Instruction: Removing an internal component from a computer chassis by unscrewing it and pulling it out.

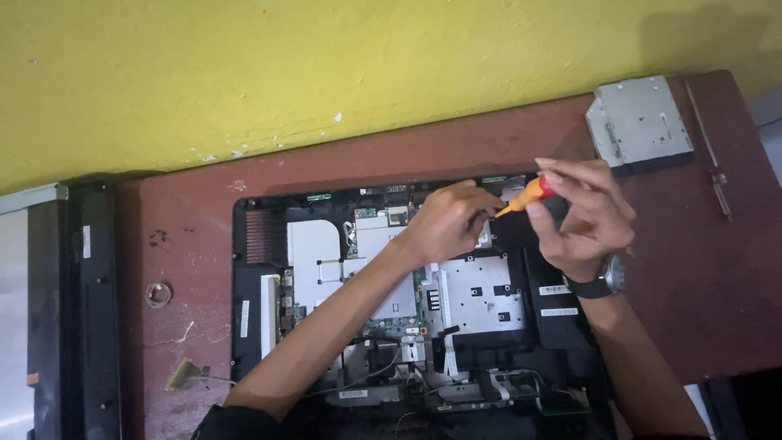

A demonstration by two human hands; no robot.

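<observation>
An opened laptop base [252, 244] lies on a reddish-brown table [195, 228], its circuit board and metal shields exposed. My right hand [582, 216], with a dark wristwatch [603, 281] on the wrist, grips a small screwdriver with an orange and red handle [528, 195], tip pointing down-left into the upper right part of the chassis. My left hand [448, 220] rests with curled fingers on the board right beside the screwdriver tip. What its fingertips pinch is hidden.
A silver optical drive [639, 122] lies at the table's far right corner, with a thin red-handled screwdriver [713, 167] beside it. A small ring-shaped part [158, 294] and a flat ribbon piece [186, 375] lie left of the laptop. A black panel [77, 310] stands at the left. Yellow wall behind.
</observation>
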